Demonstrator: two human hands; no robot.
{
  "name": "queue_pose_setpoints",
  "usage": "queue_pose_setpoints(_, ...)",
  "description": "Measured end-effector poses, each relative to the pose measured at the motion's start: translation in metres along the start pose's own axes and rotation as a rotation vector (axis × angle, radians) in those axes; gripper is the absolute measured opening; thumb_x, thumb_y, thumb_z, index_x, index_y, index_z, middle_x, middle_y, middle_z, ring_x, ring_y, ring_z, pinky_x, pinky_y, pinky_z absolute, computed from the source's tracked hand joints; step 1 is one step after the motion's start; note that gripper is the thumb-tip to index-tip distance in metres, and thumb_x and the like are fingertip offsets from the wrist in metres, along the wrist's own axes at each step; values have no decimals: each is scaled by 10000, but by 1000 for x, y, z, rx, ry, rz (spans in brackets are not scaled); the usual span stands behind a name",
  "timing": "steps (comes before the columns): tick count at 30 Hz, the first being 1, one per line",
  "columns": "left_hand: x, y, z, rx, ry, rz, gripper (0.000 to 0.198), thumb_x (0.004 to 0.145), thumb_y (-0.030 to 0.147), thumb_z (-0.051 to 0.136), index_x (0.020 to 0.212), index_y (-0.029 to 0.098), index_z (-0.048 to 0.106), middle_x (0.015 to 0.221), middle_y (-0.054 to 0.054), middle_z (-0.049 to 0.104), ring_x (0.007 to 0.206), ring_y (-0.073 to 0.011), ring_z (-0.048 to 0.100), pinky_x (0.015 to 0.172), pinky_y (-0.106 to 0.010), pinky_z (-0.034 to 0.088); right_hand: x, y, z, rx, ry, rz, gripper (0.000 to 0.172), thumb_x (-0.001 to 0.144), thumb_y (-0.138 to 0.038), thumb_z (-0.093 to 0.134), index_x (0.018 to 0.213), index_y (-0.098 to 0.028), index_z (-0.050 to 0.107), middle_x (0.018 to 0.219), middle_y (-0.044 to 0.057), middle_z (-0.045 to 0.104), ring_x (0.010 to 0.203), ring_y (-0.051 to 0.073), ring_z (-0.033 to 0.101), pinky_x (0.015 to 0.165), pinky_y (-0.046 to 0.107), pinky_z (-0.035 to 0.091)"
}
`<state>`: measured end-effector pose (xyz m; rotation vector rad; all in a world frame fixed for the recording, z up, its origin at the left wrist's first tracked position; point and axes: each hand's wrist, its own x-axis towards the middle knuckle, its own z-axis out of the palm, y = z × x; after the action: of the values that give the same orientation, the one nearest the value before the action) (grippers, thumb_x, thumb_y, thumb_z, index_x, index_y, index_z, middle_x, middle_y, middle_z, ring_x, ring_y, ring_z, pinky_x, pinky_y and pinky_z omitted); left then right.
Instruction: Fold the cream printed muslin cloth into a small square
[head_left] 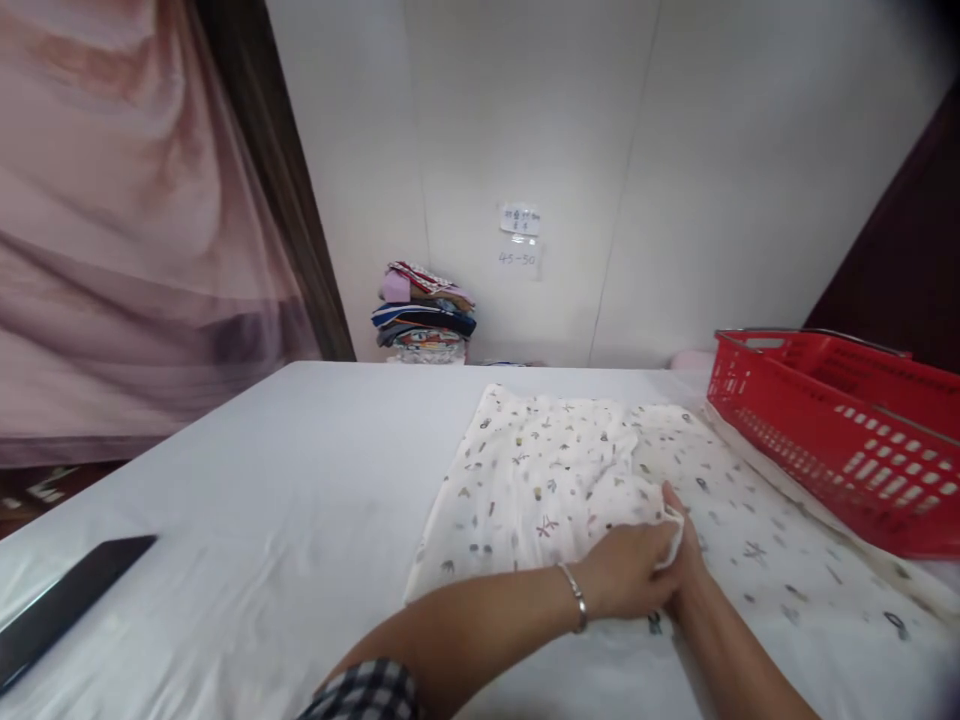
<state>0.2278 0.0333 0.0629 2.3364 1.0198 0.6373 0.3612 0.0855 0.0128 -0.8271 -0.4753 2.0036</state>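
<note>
A thin white cloth [525, 480] with small scattered prints lies spread over the right half of the table, partly doubled over itself. My left hand [626, 570], with a silver bracelet at the wrist, is closed on a gathered fold of it. Right beside, my right hand [684, 560] grips the same bunched part, and a white edge loops up between the two. The left hand's fingertips are hidden, and my hands overlap.
A red plastic basket [825, 420] stands at the right, touching or very near the cloth. A black flat object [71, 600] lies at the left on the white-covered table [300, 470]. Folded clothes [426, 315] are stacked by the wall, and a pink curtain [135, 220] hangs at the left.
</note>
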Motion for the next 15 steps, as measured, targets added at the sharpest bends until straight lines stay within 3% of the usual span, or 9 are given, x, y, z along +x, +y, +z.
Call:
queue_pose_setpoints(5, -35, -18, -39, 15, 5, -49, 461, 824, 324, 493, 1268, 218, 431, 1190, -66, 560, 1059, -225, 518, 924, -374, 409, 3, -5, 12, 82, -7, -20, 384, 813, -465, 494, 921, -144, 675, 836, 91, 704, 875, 265, 638, 853, 422, 458)
queue_pose_setpoints(10, -95, -45, -85, -6, 86, -257, 342, 842, 333, 444, 1153, 258, 565, 1173, -31, 576, 1079, -206, 509, 952, -362, 408, 1, -8, 19, -41, 59, -88, 556, 778, -567, 466, 1113, -149, 612, 1046, 115, 664, 1040, 297, 574, 917, 455, 405)
queue_pose_setpoints(15, -161, -75, -118, 17, 328, -576, 380, 750, 458, 518, 1069, 283, 631, 1244, -20, 541, 1102, -260, 505, 940, -364, 429, -21, -9, 18, -200, 87, -134, 657, 773, -608, 432, 1239, -154, 524, 1163, 122, 607, 1059, 303, 561, 907, 460, 413)
